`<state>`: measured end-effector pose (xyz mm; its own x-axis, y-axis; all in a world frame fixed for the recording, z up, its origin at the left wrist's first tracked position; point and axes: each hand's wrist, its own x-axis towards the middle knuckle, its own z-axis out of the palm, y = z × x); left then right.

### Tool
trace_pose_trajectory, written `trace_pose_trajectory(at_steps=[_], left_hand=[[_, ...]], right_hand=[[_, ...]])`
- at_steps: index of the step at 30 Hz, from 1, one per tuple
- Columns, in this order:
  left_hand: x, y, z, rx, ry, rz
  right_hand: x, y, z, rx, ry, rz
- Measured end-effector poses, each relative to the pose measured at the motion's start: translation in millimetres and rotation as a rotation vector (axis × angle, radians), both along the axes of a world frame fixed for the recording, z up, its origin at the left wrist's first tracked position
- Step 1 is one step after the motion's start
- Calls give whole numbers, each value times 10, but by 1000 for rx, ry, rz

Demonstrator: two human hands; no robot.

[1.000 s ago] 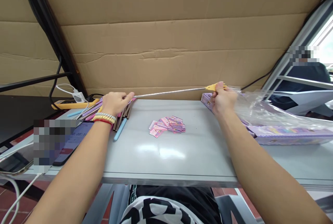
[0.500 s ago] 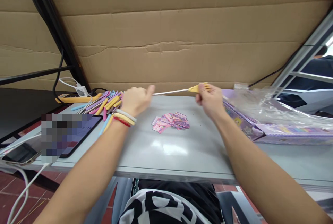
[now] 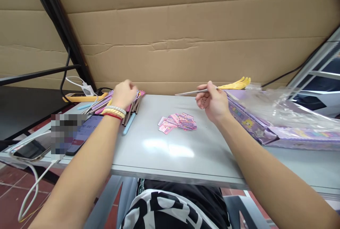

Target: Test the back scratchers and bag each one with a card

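My right hand (image 3: 214, 103) pinches a yellow back scratcher (image 3: 235, 84) between thumb and fingers. Its hand-shaped head points right, and its thin metal rod sticks out to the left above the table. My left hand (image 3: 124, 94) is over a pile of back scratchers (image 3: 130, 117) with pink, purple and blue parts and metal rods. Its fingers are curled; what they hold, if anything, is hidden. Between my hands a spread stack of small pink printed cards (image 3: 178, 122) lies on the grey table (image 3: 159, 154).
A purple printed box (image 3: 265, 135) with clear plastic wrap (image 3: 287, 106) stands at the right. Phones (image 3: 86, 131) and white cables (image 3: 33, 172) lie at the left, near a yellow power strip (image 3: 82, 97). A cardboard wall (image 3: 170, 27) rises behind the table.
My left hand has let go of the scratcher's rod end and moved left to the pile. My right hand has turned the scratcher, so its head now points right.
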<state>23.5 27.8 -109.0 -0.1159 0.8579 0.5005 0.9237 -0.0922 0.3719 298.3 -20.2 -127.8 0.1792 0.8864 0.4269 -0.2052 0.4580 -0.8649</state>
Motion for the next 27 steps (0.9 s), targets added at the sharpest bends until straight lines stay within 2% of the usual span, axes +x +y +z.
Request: trace_pose_trajectory(at_steps=[1,3,7,15,27], left_hand=[[-175,69,-9,-106,48,118],[-444,170,-53,-278,106,217],[-612,266,-172,-448,195,210],[-604,394,-272,-489,280,243],[-519,404,-268,-525,219,251]], right_hand=[[49,10,12,-10,8,-21],[111,23,17,-38,4,-45],[90,28,-15,-79,-33,-45],[24,7,-42,-87,-116,-30],[-21,-20,-41,-86,-177,-24]])
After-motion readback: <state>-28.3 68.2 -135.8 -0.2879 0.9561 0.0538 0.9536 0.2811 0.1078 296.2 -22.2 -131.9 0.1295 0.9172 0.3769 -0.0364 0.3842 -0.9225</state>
